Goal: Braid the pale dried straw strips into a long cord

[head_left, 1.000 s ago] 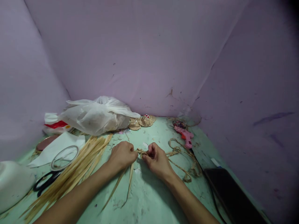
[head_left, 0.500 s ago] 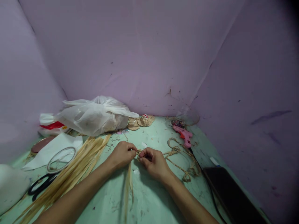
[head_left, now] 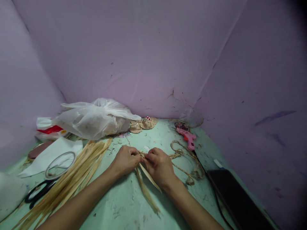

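Observation:
My left hand point(head_left: 127, 159) and my right hand point(head_left: 158, 166) meet over the middle of the green tabletop. Between their pinched fingertips is a small piece of braided straw point(head_left: 142, 154), mostly covered by the fingers. Loose flat straw strips point(head_left: 146, 191) hang from it toward me, one passing close under my right hand. To the right of my right hand lies a long braided straw cord point(head_left: 177, 155), loosely looped and knotted. A bundle of dry straw strips point(head_left: 72, 174) stretches out left of my left forearm.
At the back are a white plastic bag point(head_left: 96, 118) and small woven straw hats point(head_left: 144, 124). A pink glue gun point(head_left: 188, 138) with a black cable lies right, near a dark phone-like slab point(head_left: 236, 195). Black-handled scissors point(head_left: 39, 191), a white ring point(head_left: 59, 165) and white paper point(head_left: 51, 156) lie left.
The loose straw strips have swung to the right, from hanging straight down to slanting under my right hand. Both hands have drawn closer together on the braid. The view has shifted slightly.

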`<state>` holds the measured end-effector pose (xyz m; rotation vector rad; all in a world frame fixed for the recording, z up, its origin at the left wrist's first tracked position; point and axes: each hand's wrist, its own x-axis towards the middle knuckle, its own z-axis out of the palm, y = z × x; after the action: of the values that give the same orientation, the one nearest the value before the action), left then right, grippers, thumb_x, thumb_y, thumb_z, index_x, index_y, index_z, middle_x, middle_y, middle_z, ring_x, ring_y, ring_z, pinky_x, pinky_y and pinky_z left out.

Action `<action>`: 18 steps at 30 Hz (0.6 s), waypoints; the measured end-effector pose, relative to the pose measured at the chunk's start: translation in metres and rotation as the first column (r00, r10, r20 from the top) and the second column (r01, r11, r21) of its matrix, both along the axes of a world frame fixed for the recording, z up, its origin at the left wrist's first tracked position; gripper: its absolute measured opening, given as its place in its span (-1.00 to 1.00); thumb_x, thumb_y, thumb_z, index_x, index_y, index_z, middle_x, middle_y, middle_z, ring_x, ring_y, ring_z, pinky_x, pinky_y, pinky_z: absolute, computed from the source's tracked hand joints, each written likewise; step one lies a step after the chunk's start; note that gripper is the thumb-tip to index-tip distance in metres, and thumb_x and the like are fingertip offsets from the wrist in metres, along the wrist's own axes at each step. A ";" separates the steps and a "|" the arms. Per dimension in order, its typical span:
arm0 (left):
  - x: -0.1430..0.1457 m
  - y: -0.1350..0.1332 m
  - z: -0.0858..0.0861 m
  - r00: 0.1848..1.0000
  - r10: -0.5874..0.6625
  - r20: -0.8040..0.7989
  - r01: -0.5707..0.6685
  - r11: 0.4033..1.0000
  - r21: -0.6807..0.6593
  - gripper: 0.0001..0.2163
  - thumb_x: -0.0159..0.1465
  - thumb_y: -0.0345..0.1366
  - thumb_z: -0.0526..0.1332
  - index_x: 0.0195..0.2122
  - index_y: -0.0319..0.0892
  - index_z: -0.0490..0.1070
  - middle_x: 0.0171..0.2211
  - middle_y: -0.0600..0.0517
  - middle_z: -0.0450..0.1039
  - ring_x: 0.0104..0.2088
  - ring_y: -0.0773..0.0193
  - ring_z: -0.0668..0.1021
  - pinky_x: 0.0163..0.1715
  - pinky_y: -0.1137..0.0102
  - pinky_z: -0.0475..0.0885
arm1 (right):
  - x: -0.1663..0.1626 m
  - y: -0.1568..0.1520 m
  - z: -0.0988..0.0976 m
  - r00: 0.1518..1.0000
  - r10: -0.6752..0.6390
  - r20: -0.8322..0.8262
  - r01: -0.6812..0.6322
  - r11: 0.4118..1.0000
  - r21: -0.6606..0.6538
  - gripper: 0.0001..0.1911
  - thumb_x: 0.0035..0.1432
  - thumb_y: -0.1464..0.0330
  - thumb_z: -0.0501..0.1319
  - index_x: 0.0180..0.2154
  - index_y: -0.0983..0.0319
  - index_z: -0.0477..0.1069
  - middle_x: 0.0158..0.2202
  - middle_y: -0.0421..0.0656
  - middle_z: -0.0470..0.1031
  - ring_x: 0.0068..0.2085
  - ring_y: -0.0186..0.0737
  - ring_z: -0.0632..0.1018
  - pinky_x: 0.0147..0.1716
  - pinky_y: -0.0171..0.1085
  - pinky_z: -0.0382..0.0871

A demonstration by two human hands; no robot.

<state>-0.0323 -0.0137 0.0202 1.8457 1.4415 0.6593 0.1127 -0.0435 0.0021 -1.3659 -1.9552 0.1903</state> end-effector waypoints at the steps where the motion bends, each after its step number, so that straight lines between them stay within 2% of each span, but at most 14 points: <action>1: 0.001 0.000 0.000 1.000 0.012 0.020 -0.012 1.000 -0.007 -0.84 -0.11 -0.34 0.01 -0.73 -0.25 0.29 -0.74 0.14 0.11 -0.62 0.43 0.20 -0.61 0.52 0.06 | -0.001 -0.001 0.001 0.998 -0.029 0.062 0.025 0.997 0.067 -0.83 0.04 0.32 0.12 -0.43 0.23 0.46 -0.44 -0.13 0.39 -0.42 -0.32 0.38 -0.47 -0.39 0.18; 4: 0.002 0.001 0.000 0.995 0.065 0.074 -0.061 0.996 -0.059 -0.84 -0.11 -0.33 0.00 -0.78 -0.23 0.16 -0.76 0.15 -0.01 -0.65 0.46 0.13 -0.65 0.52 -0.01 | -0.003 -0.003 0.001 0.985 -0.097 0.140 0.063 0.970 0.234 -0.82 0.08 0.33 0.09 -0.34 0.20 0.44 -0.36 -0.11 0.40 -0.37 -0.33 0.38 -0.50 -0.41 0.15; 6: 0.003 0.001 -0.001 0.989 0.094 0.113 -0.083 0.992 -0.100 -0.84 -0.12 -0.33 0.00 -0.79 -0.21 0.10 -0.77 0.17 -0.08 -0.66 0.47 0.08 -0.67 0.51 -0.05 | -0.004 -0.002 0.000 0.982 -0.091 0.165 0.040 0.958 0.285 -0.84 0.08 0.35 0.10 -0.36 0.19 0.45 -0.40 -0.13 0.42 -0.38 -0.32 0.37 -0.51 -0.40 0.14; 8: 0.003 0.000 -0.001 0.984 0.097 0.147 -0.081 0.990 -0.112 -0.86 -0.13 -0.34 0.01 -0.78 -0.22 0.12 -0.76 0.17 -0.06 -0.66 0.47 0.08 -0.67 0.52 -0.05 | -0.004 -0.001 -0.002 0.984 -0.048 0.172 -0.001 0.961 0.278 -0.85 0.07 0.37 0.12 -0.33 0.18 0.45 -0.46 -0.16 0.42 -0.40 -0.31 0.36 -0.49 -0.39 0.17; 11: 0.004 -0.001 0.000 0.973 0.076 0.219 -0.053 0.992 -0.113 -0.86 -0.13 -0.35 0.02 -0.78 -0.22 0.12 -0.76 0.17 -0.03 -0.66 0.48 0.10 -0.67 0.53 -0.03 | -0.003 0.000 -0.007 0.992 0.002 0.130 -0.034 0.969 0.245 -0.78 0.08 0.42 0.10 -0.21 0.20 0.40 -0.43 -0.14 0.44 -0.38 -0.30 0.39 -0.42 -0.38 0.23; 14: 0.004 -0.001 0.000 0.938 0.119 0.324 -0.050 0.975 -0.214 -0.83 -0.11 -0.33 0.01 -0.79 -0.19 0.06 -0.80 0.18 -0.07 -0.71 0.49 0.05 -0.69 0.52 -0.08 | -0.003 0.001 -0.012 0.997 0.015 0.078 -0.038 0.956 0.290 -0.80 0.10 0.45 0.05 -0.24 0.24 0.40 -0.36 -0.10 0.44 -0.35 -0.33 0.42 -0.38 -0.39 0.26; 18: 0.005 -0.001 0.000 0.914 0.180 0.364 -0.059 0.946 -0.319 -0.83 -0.11 -0.33 0.02 -0.79 -0.18 0.08 -0.84 0.19 -0.06 -0.76 0.49 0.04 -0.72 0.51 -0.12 | -0.005 0.000 -0.012 0.995 0.045 0.090 -0.072 0.944 0.321 -0.81 0.08 0.46 0.05 -0.29 0.23 0.41 -0.37 -0.12 0.44 -0.36 -0.35 0.43 -0.40 -0.41 0.26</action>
<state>-0.0271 -0.0144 0.0204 1.3077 1.3103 0.7691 0.1080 -0.0435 -0.0098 -1.1156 -1.9900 -0.1572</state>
